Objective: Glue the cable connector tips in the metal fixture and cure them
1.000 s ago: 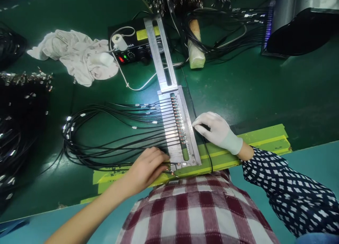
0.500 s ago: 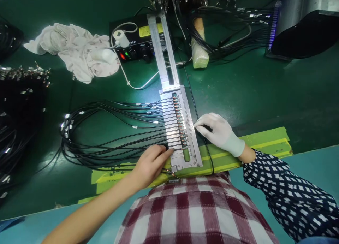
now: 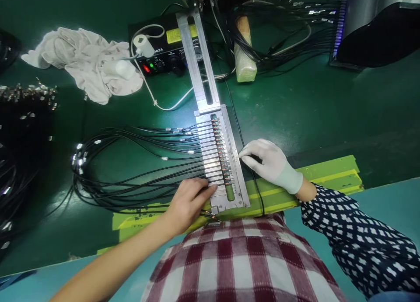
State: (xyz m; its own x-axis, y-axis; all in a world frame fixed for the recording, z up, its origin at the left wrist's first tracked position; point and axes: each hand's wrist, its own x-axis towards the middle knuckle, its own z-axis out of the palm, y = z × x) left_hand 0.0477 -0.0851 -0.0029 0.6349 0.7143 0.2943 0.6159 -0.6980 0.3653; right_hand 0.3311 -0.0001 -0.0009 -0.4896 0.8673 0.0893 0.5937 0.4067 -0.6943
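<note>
A slotted metal cable jig point(image 3: 238, 179) lies at the table's front edge, with a row of black cables point(image 3: 183, 164) laid side by side across it. Their stripped, coppery ends sit over the long slot. My bare left hand point(image 3: 188, 203) is closed at the jig's lower left, thumb and fingers on the lowest black cable. On the opposite side, my white-gloved right hand point(image 3: 271, 166) pinches the jig's right edge between thumb and forefinger. Two or so loose cable ends point(image 3: 212, 215) stick out below my left hand.
Behind the jig, a slotted metal bar point(image 3: 201, 61) leans across a black control box point(image 3: 157, 59) with lit buttons. A white cloth point(image 3: 88, 66) lies left of it, a wrapped block point(image 3: 245, 66) right. Cable bundles point(image 3: 22, 144) fill the left; a metal holder point(image 3: 370, 39) stands back right.
The view has shifted slightly, so the bench things appear a little further left. My left thumb has edged slightly right over the jig; my right hand keeps its hold.
</note>
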